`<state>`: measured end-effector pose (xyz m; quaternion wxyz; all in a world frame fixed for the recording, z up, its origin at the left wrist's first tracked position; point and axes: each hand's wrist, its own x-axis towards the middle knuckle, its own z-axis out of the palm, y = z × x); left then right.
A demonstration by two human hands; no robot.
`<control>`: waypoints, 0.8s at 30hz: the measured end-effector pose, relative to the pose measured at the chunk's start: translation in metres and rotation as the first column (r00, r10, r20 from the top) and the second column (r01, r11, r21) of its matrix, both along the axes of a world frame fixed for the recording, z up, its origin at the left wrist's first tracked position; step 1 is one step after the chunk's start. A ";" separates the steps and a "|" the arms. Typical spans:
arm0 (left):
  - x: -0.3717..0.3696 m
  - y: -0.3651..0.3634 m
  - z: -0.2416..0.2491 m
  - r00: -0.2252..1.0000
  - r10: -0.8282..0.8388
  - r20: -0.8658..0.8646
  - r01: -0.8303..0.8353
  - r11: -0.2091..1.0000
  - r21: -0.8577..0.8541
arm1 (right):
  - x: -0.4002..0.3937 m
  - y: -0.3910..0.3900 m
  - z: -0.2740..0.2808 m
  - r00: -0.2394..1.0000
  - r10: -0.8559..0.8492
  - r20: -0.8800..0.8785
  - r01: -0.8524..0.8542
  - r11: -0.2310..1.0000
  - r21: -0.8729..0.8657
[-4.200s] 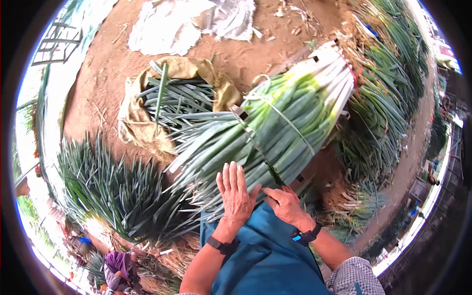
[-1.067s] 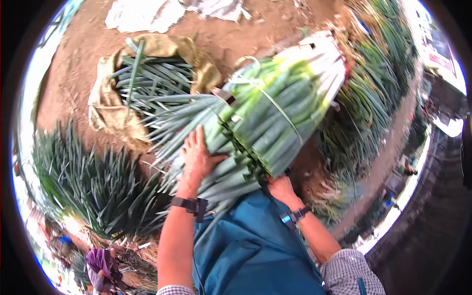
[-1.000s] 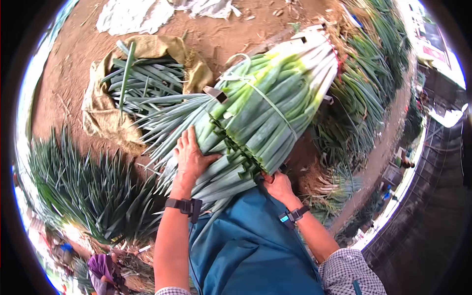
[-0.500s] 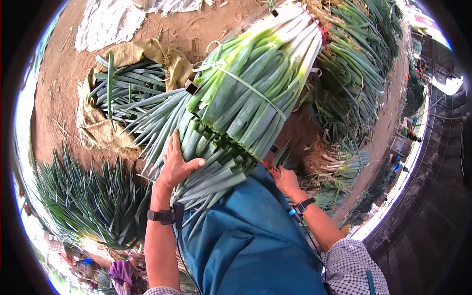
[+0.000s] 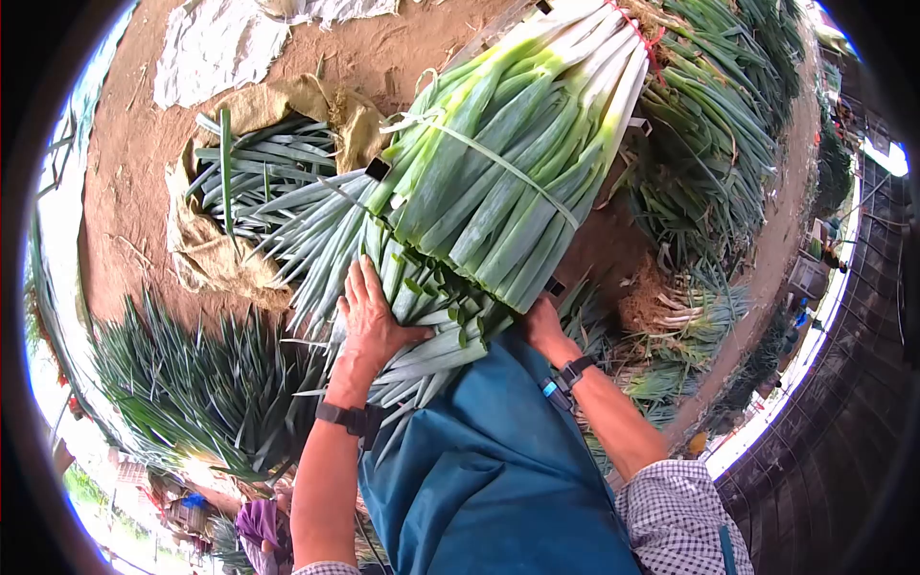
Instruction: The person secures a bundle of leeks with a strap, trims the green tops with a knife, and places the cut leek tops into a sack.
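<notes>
A big bundle of green onions point(image 5: 498, 192), white ends at the top, is bound with a pale green strap point(image 5: 479, 149) and red string point(image 5: 644, 40). Its leaf ends are cut straight across. Below that edge lie severed leaf tops point(image 5: 431, 359). My left hand point(image 5: 374, 321) rests on them, fingers stretched out and thumb apart. My right hand point(image 5: 548, 328) is at the bundle's lower right corner, looking closed; its fingertips and whatever they hold are hidden under the leaves.
At left, a burlap sack point(image 5: 216, 254) holds cut leaves. Below it stands a clump of green onions point(image 5: 192, 383). More green onions point(image 5: 714, 125) are piled at right. Blue cloth point(image 5: 489, 460) covers my lap. A person in purple point(image 5: 259, 525) is at lower left.
My right hand has moved up and in beneath the bundle's corner; the reddish thing seen at its fingers is now hidden. My left hand has shifted slightly right over the leaf tops.
</notes>
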<state>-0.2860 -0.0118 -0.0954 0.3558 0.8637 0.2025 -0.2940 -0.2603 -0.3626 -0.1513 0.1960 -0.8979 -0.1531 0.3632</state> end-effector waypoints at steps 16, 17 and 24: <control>-0.010 0.004 -0.006 1.000 0.024 -0.006 -0.024 0.999 -0.048 | -0.009 -0.019 0.068 0.970 -0.229 -0.086 0.201 0.945 -0.258; -0.010 0.006 -0.006 1.000 0.020 -0.005 -0.021 0.999 -0.047 | -0.004 -0.014 0.065 0.963 -0.238 -0.123 0.201 0.946 -0.254; -0.017 0.005 -0.016 0.998 0.050 0.035 -0.048 0.998 -0.047 | -0.002 -0.005 -0.015 0.982 -0.188 -0.003 0.186 0.968 0.171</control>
